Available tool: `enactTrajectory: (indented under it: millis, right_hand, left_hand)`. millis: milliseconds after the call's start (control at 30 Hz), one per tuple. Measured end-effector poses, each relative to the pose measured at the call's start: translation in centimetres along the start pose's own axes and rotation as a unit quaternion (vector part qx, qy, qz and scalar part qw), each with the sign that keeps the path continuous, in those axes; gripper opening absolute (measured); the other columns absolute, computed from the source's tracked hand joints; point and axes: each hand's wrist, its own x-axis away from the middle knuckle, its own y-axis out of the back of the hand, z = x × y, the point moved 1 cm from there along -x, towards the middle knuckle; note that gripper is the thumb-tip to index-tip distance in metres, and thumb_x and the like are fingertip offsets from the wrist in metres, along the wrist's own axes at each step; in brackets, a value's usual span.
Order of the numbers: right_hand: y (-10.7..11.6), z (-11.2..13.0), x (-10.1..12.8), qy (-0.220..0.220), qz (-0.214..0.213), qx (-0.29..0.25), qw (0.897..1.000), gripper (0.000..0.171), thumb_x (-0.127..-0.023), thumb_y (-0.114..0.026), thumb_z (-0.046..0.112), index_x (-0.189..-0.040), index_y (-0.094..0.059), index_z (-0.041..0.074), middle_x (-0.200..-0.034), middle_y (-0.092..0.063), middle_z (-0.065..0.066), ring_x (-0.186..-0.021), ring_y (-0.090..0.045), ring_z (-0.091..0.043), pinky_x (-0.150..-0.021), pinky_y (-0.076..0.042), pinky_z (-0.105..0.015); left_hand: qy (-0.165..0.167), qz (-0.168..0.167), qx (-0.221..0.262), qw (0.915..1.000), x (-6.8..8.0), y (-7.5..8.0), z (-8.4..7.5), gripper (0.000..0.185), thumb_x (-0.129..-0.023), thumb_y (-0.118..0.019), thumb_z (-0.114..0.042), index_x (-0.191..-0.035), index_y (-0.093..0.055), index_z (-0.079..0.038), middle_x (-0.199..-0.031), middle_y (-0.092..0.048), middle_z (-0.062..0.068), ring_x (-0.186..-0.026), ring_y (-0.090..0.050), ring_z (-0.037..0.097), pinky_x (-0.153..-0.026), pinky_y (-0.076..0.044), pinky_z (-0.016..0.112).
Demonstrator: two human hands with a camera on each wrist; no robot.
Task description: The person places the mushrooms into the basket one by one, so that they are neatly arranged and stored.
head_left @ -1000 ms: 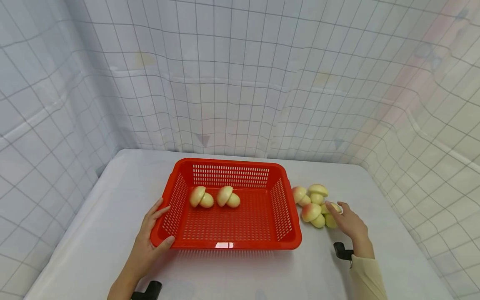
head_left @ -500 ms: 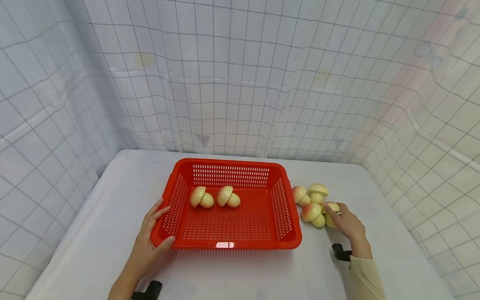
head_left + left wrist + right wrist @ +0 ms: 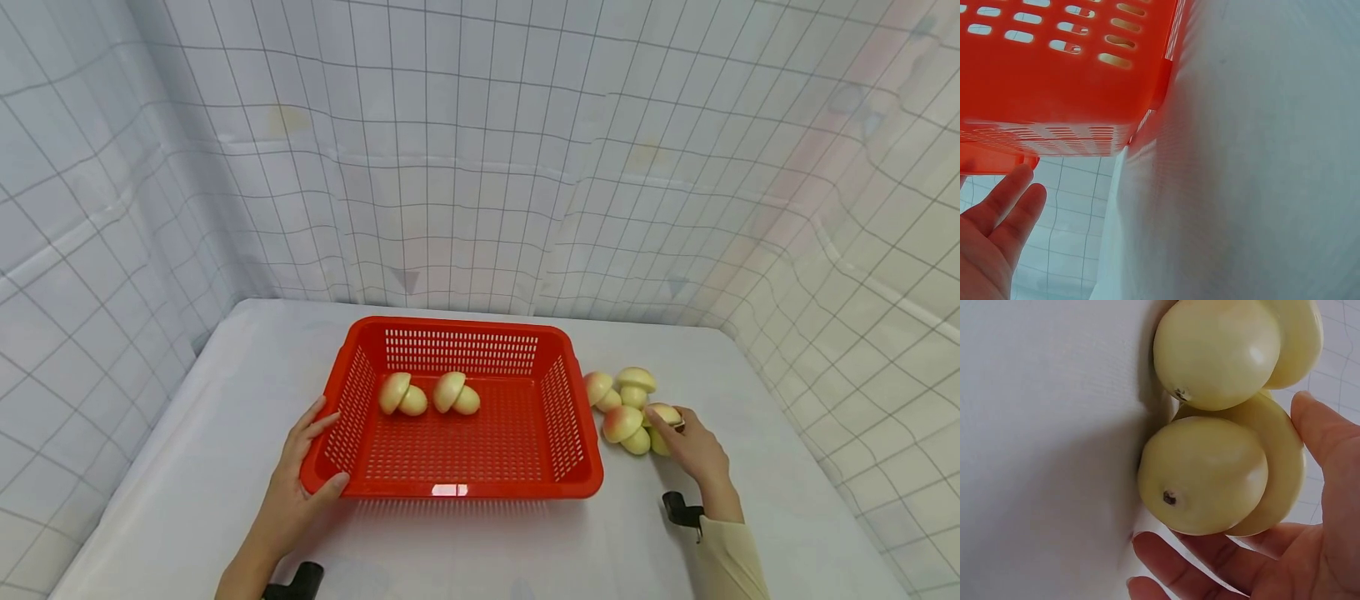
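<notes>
A red plastic basket (image 3: 495, 442) with slotted walls holds two toy mushrooms, one (image 3: 402, 395) on the left and another (image 3: 457, 393) beside it, both pale yellow with a pink blush. My left hand (image 3: 292, 475) rests on its front left corner, thumb over the front rim and extended fingers along the left rim. Right of the basket, my right hand (image 3: 697, 450) grips the nearest right toy mushroom (image 3: 1204, 475) by its cap. Thumb and fingers lie on opposite sides of that cap, while the rounded stem end faces the right wrist view.
Several more toy mushrooms cluster against the held one, including one with a pink cap (image 3: 622, 425) and one farther back (image 3: 636, 383). A white cloth covers the table (image 3: 465, 550). Gridded white curtains (image 3: 465, 167) hang at the back and both sides.
My right hand has shifted slightly left and closed its thumb and fingers around the toy mushroom's cap. The left hand and the basket have stayed in place.
</notes>
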Motion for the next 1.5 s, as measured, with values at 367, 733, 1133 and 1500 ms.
enactTrajectory:
  millis: [367, 733, 1133, 1500]
  right_hand:
    - [-0.1, -0.1, 0.0, -0.006, -0.023, -0.006, 1.0, 0.092, -0.087, -0.039, 0.071, -0.139, -0.035, -0.005, -0.129, -0.049, -0.031, -0.11, -0.049, -0.049, -0.079, -0.042, -0.057]
    - [-0.2, -0.1, 0.2, -0.011, -0.042, -0.014, 0.999, 0.092, -0.085, -0.043, 0.071, -0.137, -0.039, -0.004, -0.125, -0.053, -0.029, -0.106, -0.053, -0.045, -0.078, -0.044, -0.053]
    - [0.0, -0.2, 0.5, -0.015, -0.074, -0.018, 0.997, 0.09, -0.086, -0.042, 0.07, -0.136, -0.041, -0.004, -0.122, -0.055, -0.028, -0.104, -0.055, -0.045, -0.076, -0.044, -0.054]
    - [0.5, 0.3, 1.0, -0.026, -0.099, -0.028, 0.994, 0.093, -0.084, -0.043, 0.073, -0.137, -0.041, -0.003, -0.121, -0.057, -0.026, -0.101, -0.057, -0.044, -0.077, -0.044, -0.054]
  left_hand:
    - [0.006, 0.0, -0.006, 1.0, 0.0, 0.0, -0.4, 0.068, -0.08, -0.069, -0.007, -0.142, -0.041, -0.012, -0.155, -0.016, -0.006, -0.137, -0.02, 0.01, -0.09, -0.036, 0.015]
    - [-0.005, -0.001, 0.001, 1.0, 0.0, 0.0, -0.1, 0.069, -0.079, -0.069, -0.004, -0.142, -0.041, -0.011, -0.155, -0.017, -0.003, -0.137, -0.02, 0.011, -0.091, -0.035, 0.014]
    - [-0.003, -0.003, 0.004, 1.0, 0.0, 0.1, -0.1, 0.069, -0.079, -0.069, -0.004, -0.142, -0.041, -0.012, -0.155, -0.017, -0.004, -0.137, -0.02, 0.012, -0.091, -0.035, 0.014]
    - [0.004, 0.0, 0.003, 1.0, 0.0, 0.0, -0.4, 0.07, -0.079, -0.069, -0.006, -0.142, -0.04, -0.012, -0.155, -0.016, -0.006, -0.137, -0.02, 0.01, -0.091, -0.036, 0.014]
